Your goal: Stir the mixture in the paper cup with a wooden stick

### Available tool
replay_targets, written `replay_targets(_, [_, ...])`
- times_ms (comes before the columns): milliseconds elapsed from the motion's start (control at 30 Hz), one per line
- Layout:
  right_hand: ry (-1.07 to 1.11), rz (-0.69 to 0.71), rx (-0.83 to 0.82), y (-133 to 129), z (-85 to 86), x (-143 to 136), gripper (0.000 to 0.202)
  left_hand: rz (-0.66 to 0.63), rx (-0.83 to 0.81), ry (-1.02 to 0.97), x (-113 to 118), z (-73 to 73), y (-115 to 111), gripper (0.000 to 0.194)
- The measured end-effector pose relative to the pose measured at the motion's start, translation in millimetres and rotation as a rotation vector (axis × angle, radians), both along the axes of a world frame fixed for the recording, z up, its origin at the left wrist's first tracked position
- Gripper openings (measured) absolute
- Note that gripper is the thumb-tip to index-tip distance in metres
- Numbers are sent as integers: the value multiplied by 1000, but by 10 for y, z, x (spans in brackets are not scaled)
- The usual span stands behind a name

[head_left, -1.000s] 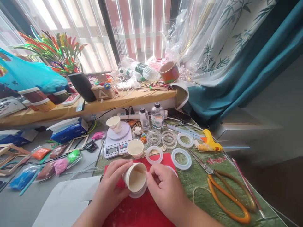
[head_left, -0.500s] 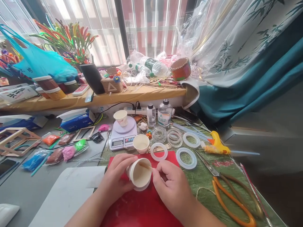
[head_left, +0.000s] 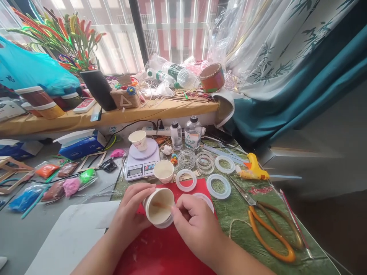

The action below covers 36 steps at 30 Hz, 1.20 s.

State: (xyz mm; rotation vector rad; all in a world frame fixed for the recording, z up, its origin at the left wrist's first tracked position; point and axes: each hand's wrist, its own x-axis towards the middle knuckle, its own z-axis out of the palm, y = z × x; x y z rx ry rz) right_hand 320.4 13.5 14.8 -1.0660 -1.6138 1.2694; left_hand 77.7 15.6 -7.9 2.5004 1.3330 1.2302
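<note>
My left hand (head_left: 132, 206) is wrapped round a white paper cup (head_left: 151, 195), tilted so its mouth faces me. Inside the cup lies the end of a thin wooden stick (head_left: 158, 205), with its other end pinched in the fingers of my right hand (head_left: 192, 221). Whatever liquid the cup may contain cannot be made out clearly. Both hands are above a red mat (head_left: 169, 254). Just beyond the right hand is a partly hidden whitish ring mould (head_left: 207, 200), and another ring mould (head_left: 186, 187) lies at the mat's far edge.
Behind the mat stand a second paper cup (head_left: 164, 177), a kitchen scale (head_left: 134, 170) bearing another cup (head_left: 138, 143), and two clear bottles (head_left: 192, 139). To the right lie a yellow glue gun (head_left: 255, 170) and orange-handled scissors (head_left: 266, 244). White paper (head_left: 65, 236) lies left.
The view has shifted right, so everything sits further left. The stick now lies lower across the cup's inside. More of a ring mould shows behind my right hand.
</note>
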Motion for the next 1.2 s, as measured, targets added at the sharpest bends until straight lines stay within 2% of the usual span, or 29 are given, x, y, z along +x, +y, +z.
replay_targets(267, [-79,-53,48,67,-25,61,29,-27,24,12,29,22,-11,53])
replay_targets(433, [-260,-33,281,79,1,86,34,-22,4,-23,28,-13,-18,50])
replay_targets(533, [-225,49,204,54,12,68,34,-36,-9,-41,31,-14,-3,52])
replay_targets(667, [-204,5,183,37,8,56,33,-35,-19,-29,26,1,9,50])
replay_targets(767, [-173,49,139,38,0,61,34,-34,-17,-4,16,3,7,52])
replay_targets(933, [-201,-18,229,32,-3,62,35,-12,23,31,5,-32,13,48])
replay_targets(1033, [-177,27,182,35,-1,60,33,-10,29,26,12,-40,19,48])
replay_targets(1200, [-242,-9,229,68,-3,76,33,-17,12,23,35,-11,21,48])
